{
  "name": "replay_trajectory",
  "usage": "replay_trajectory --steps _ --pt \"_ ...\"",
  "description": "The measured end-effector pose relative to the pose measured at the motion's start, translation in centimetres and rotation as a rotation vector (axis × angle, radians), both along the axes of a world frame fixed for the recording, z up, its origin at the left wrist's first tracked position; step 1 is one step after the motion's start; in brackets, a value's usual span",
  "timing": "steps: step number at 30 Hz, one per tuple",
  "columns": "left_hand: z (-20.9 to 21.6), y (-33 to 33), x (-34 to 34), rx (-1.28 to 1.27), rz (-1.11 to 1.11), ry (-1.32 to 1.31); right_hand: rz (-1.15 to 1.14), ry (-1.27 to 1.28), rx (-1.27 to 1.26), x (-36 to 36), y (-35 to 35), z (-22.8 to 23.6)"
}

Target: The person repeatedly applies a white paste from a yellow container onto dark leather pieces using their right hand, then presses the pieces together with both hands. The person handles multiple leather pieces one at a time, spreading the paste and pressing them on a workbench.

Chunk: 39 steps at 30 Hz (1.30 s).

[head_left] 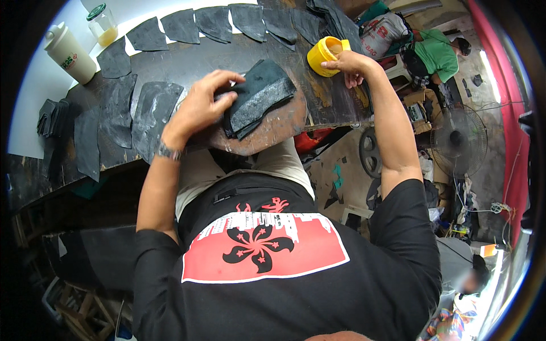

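A stack of dark, flat, curved-edge pieces, probably leather, lies on the near edge of the table in front of me. The top piece has a pale, whitish band across it. My left hand is at the stack's left side, its thumb and fingers apart, fingertips by the edge. At the right, my right hand reaches to a yellow tub with whitish-yellow stuff inside. Its fingers are bent, with thumb and forefinger at the tub's rim; whatever they pinch is hidden.
Similar dark pieces lie in an arc along the table. A cream jug and a glass jar stand at far left, near a small pile. A person in green and a fan are to the right.
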<state>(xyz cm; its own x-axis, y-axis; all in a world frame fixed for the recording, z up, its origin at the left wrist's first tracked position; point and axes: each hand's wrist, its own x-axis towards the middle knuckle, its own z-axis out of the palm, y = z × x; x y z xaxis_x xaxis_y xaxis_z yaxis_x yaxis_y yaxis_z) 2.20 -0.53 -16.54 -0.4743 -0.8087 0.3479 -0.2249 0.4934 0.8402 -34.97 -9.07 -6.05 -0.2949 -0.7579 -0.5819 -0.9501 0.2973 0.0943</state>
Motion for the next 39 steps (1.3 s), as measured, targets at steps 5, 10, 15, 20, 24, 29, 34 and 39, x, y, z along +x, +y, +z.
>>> replay_trajectory --steps 5,10,15,20,24,29,34,39 --pt "-0.1 2.9 0.1 -0.214 0.164 -0.099 0.146 -0.223 -0.476 1.0 4.9 0.7" --pt "-0.1 2.6 -0.1 -0.217 0.176 -0.127 0.357 0.140 -0.792 3.1 8.5 -0.3" --pt "0.1 2.9 0.1 -0.180 0.166 -0.155 0.498 -0.054 -0.664 5.4 11.6 -0.9" --pt "-0.1 2.9 0.2 -0.192 0.179 -0.136 0.425 -0.564 -0.792 9.2 11.1 -7.2" --pt "-0.4 2.9 0.1 -0.199 0.191 -0.136 0.453 -0.238 -0.744 10.3 11.5 -10.0" --pt "-0.6 2.9 0.1 -0.240 0.205 -0.111 0.483 -0.125 -0.787 11.8 13.1 -10.1" --pt "-0.7 2.9 0.1 -0.247 0.209 -0.100 0.513 -0.118 -0.715 11.5 12.6 -8.9" --pt "-0.7 2.8 0.1 -0.255 0.213 -0.100 0.644 -0.026 -0.736 12.1 12.2 -9.2"
